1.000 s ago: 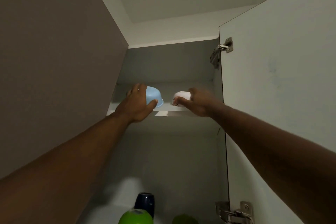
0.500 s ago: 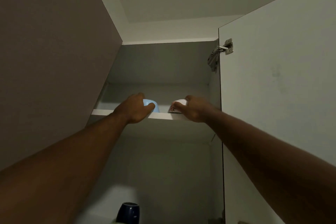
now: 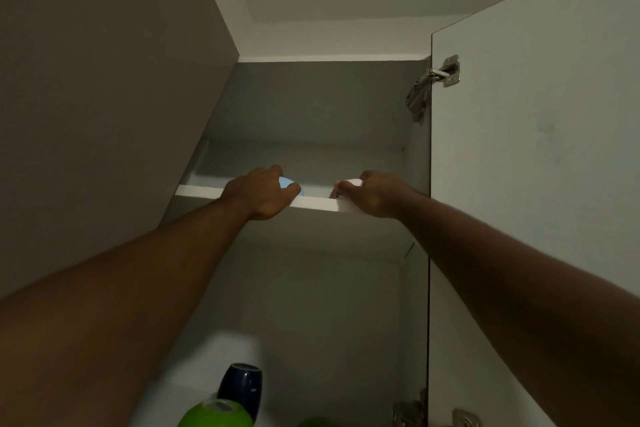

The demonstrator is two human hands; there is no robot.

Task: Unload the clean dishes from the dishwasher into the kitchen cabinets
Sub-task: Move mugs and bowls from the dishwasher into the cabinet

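Note:
Both arms reach up to the top shelf (image 3: 201, 190) of an open wall cabinet. My left hand (image 3: 260, 191) grips a light blue bowl (image 3: 289, 183), which is turned upside down and mostly hidden behind the fingers at the shelf's front edge. My right hand (image 3: 372, 193) holds a white bowl with a red pattern (image 3: 348, 184), only its top and left side showing. The two bowls stand apart, side by side, on the shelf.
The cabinet door (image 3: 533, 184) stands open on the right, with hinges at top (image 3: 434, 78) and bottom. A dark side panel (image 3: 104, 97) bounds the left. On the shelf below stand a dark blue cup (image 3: 242, 386) and a green item (image 3: 216, 412).
The bowls have gone further back onto the top shelf, so less of each shows behind my hands. My view has shifted slightly.

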